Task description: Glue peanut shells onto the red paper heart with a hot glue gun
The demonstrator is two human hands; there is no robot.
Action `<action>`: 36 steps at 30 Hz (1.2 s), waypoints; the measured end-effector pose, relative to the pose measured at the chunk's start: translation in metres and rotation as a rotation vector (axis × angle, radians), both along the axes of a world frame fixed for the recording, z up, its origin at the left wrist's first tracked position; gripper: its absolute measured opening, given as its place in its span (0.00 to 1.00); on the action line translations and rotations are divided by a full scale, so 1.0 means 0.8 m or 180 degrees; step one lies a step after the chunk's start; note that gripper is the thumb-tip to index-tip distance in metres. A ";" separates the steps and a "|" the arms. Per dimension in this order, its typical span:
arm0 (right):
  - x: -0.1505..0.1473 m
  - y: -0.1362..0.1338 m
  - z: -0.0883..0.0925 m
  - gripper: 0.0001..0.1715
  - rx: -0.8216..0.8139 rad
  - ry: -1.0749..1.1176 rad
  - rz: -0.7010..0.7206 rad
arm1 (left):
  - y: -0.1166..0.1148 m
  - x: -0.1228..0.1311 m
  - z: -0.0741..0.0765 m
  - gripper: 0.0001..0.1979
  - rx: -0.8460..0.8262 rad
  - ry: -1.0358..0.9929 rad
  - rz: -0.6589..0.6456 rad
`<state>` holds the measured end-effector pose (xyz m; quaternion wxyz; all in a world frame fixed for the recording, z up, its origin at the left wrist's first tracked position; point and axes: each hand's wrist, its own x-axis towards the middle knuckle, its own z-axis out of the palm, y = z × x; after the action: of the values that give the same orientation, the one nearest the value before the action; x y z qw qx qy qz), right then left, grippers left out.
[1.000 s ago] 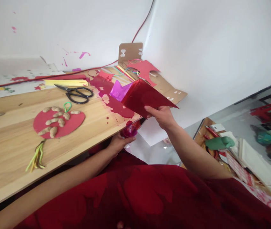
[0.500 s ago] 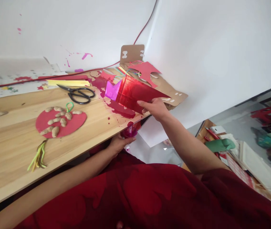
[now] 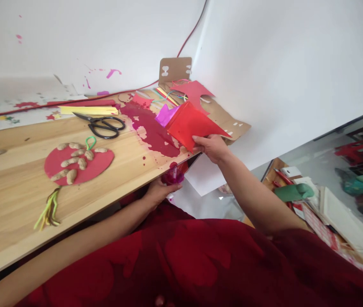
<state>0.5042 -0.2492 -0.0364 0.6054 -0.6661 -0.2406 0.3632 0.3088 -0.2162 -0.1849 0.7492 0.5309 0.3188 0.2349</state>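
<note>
Just below the table edge, my left hand (image 3: 156,192) is closed around a small clear cup (image 3: 174,175) holding purple liquid. Most of its fingers are hidden behind the cup. A sheet of shiny red paper (image 3: 192,125) is pinched in my right hand (image 3: 212,147), low over the table's right end. Behind its left edge shows a crumpled purple piece (image 3: 166,114); I cannot tell whether the two are joined. A dark red puddle (image 3: 156,135) spreads under and left of the paper, reaching the table edge above the cup.
Black-handled scissors (image 3: 106,127) and yellow paper strips (image 3: 88,110) lie left of the puddle. Nearer is a red paper disc (image 3: 82,170) with peanuts, a green loop and a tassel (image 3: 49,209). Brown paper (image 3: 229,123) and red scraps (image 3: 194,91) fill the corner by the white wall.
My right hand has shifted the red paper slightly right and turned it, baring more of the puddle. The left hand and cup stay nearly in place.
</note>
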 end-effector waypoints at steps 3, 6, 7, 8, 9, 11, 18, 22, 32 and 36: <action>0.002 0.019 0.007 0.10 -0.0367 -0.0102 -0.0047 | 0.001 0.000 0.000 0.42 -0.0006 0.0027 -0.0004; 0.003 0.027 0.011 0.12 -0.0638 -0.0246 -0.0106 | 0.001 0.000 0.001 0.41 -0.0021 -0.0020 -0.0023; 0.005 0.027 0.013 0.13 -0.0718 -0.0283 -0.0102 | 0.002 0.000 0.002 0.41 -0.0021 -0.0035 -0.0022; 0.007 0.026 0.015 0.13 -0.0811 -0.0345 -0.0066 | 0.002 0.000 0.003 0.42 -0.0011 -0.0046 -0.0012; 0.009 0.023 0.017 0.13 -0.0940 -0.0445 -0.0006 | 0.002 0.000 0.003 0.42 0.0001 -0.0058 -0.0009; 0.013 0.011 0.021 0.16 -0.1234 -0.0712 0.0137 | 0.002 0.000 0.005 0.40 0.0017 -0.0059 -0.0016; -0.025 -0.064 -0.013 0.15 -0.1094 -0.0274 0.0157 | 0.003 0.000 0.008 0.40 -0.0081 0.0019 -0.0043; -0.067 -0.072 -0.048 0.16 -0.0912 0.0688 0.0216 | 0.003 -0.003 0.014 0.35 0.0058 0.0025 -0.0052; -0.094 -0.043 -0.062 0.11 -0.0877 0.0916 0.0370 | 0.004 -0.003 0.005 0.30 0.0213 0.0110 -0.0094; -0.097 -0.046 -0.067 0.11 -0.0786 0.0569 0.0379 | 0.004 -0.005 0.007 0.27 0.0131 0.0096 -0.0218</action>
<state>0.4267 -0.2861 -0.0901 0.5153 -0.6851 -0.1784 0.4831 0.3050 -0.2129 -0.1796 0.7409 0.5603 0.3068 0.2076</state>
